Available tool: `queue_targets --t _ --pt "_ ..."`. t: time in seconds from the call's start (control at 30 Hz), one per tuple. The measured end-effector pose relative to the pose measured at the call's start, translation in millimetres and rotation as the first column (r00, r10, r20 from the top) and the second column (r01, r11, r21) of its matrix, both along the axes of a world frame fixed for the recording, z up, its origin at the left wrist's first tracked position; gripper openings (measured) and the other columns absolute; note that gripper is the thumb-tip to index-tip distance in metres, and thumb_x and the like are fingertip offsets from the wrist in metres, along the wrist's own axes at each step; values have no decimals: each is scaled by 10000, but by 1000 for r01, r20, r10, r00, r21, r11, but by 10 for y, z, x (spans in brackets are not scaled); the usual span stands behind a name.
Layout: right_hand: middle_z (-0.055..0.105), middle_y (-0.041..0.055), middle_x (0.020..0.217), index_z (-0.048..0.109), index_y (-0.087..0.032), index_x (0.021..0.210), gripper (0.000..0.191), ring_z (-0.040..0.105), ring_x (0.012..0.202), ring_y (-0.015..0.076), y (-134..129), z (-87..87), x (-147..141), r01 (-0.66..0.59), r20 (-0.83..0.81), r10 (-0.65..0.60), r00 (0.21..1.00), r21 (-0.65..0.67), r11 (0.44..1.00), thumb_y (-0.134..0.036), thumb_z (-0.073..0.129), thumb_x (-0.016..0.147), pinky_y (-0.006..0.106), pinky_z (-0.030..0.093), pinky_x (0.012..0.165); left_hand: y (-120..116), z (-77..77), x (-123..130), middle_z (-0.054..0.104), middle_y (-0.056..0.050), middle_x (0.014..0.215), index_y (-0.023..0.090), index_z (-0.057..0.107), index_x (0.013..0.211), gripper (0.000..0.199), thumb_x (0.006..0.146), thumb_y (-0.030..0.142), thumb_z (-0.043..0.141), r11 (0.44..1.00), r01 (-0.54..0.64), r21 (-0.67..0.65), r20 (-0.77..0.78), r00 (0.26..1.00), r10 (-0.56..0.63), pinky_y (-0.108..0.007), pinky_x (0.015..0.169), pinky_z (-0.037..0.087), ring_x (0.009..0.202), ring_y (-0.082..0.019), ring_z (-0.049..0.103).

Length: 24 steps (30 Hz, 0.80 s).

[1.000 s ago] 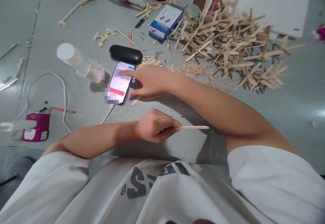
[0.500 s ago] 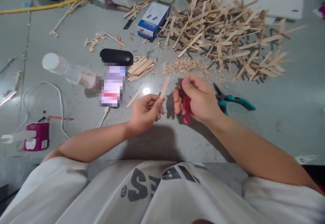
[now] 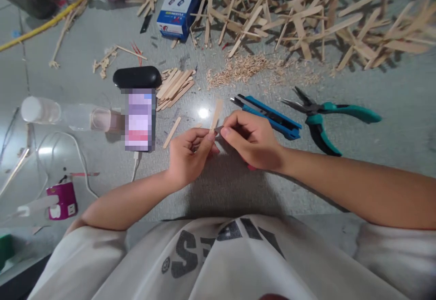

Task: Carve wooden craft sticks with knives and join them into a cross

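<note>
Our grey table (image 3: pixel 391 141) is pretty packed, folks. Along the far right we've got a messy heap of wooden sticks (image 3: pixel 301 32), with a strip of shavings (image 3: pixel 238 69) in front. Nearer us lie a blue cutter (image 3: pixel 274 116) and green-handled pliers (image 3: pixel 311 108). On our left there's a phone (image 3: pixel 139 118), a black case (image 3: pixel 137 77) just beyond it, and a clear bottle (image 3: pixel 76 115) lying sideways.

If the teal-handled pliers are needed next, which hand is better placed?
Likely the right hand: the pliers lie nearer it, on its side, though it grips a thin grey piece. The left hand, farther off, holds a wooden stick.
</note>
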State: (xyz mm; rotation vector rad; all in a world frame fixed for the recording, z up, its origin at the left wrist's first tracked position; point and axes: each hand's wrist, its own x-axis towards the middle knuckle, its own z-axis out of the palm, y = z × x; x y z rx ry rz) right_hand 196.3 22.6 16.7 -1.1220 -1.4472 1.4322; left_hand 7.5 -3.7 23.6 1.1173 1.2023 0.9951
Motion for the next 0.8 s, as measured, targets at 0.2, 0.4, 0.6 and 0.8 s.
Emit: queue_targets --t 0.2,0.4,0.6,0.8 --pt "456 -67 594 573 -219 799 284 340 489 74 16 27 18 -47 -55 43 998 -60 997 -354 757 969 255 218 438 -17 -36 -6 766 -16 640 151 798 930 426 1062 556 766 991 21 133 -113 994 -6 -148 465 485 464 -69 628" --pt "447 -66 613 564 -218 804 268 357 533 84 10 39 63 -94 -4 94 996 -21 995 -297 719 1008 261 267 493 -34 -42 -43 714 12 609 169 784 851 349 1097 406 713 983 73 168 -263 965 -27 -163 516 483 499 -67 617" --pt "448 -72 634 565 -217 822 281 374 563 88 -2 -19 48 -118 -23 117 993 -46 992 -356 738 995 255 304 527 -19 14 -46 700 11 565 169 761 767 427 1109 411 681 989 102 110 -311 948 -63 -163 494 446 469 -68 615" --pt "431 -71 621 572 -211 818 245 354 547 83 83 20 94 -187 -80 176 981 -158 970 -353 712 961 247 246 497 27 69 -30 687 11 562 161 753 789 378 1071 412 726 997 80 16 -197 978 -75 -148 453 449 440 -68 595"
